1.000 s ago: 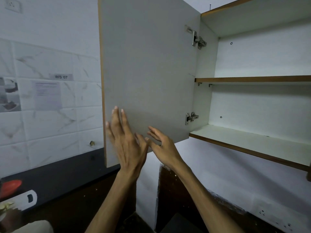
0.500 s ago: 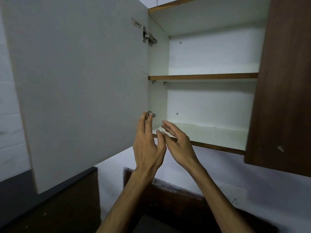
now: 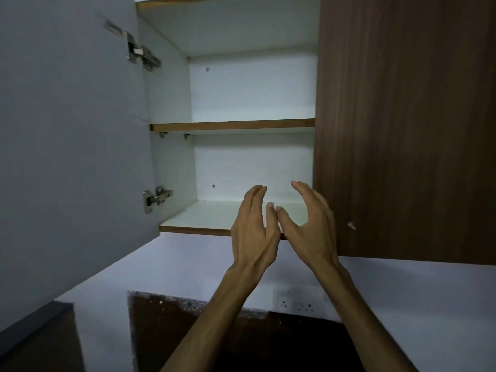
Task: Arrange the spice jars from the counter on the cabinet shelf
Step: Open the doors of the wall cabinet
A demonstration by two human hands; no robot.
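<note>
Two bare forearms rise from the bottom edge toward a wall cabinet. Below them, a dark counter [image 3: 281, 342] runs across the bottom, with a wall socket [image 3: 300, 303] just above it.

The left hand [image 3: 253, 226] and right hand [image 3: 308, 224] are raised side by side in front of the lower shelf [image 3: 198, 222], palms turned toward each other. Fingers on both are loosely straight, slightly curved at the tips, and neither hand holds anything. The thumbs nearly meet in the middle; whether they touch cannot be told. The right hand sits just beside the edge of the right door [image 3: 402, 130], which is dark wood and closed.

The left door [image 3: 69, 135], pale grey inside, stands swung wide open, showing two metal hinges. Behind it the white cabinet interior shows the lower shelf and an upper shelf [image 3: 230, 125]; nothing stands on the parts in view.

No spice jars are in view anywhere: none on the shelves, none in the hands, none on the visible strip of counter.

Judging from this, the task has barely begun. One door is open and the shelves are ready. Left to do: perhaps open the right door, then fetch each jar and set it on a shelf.
</note>
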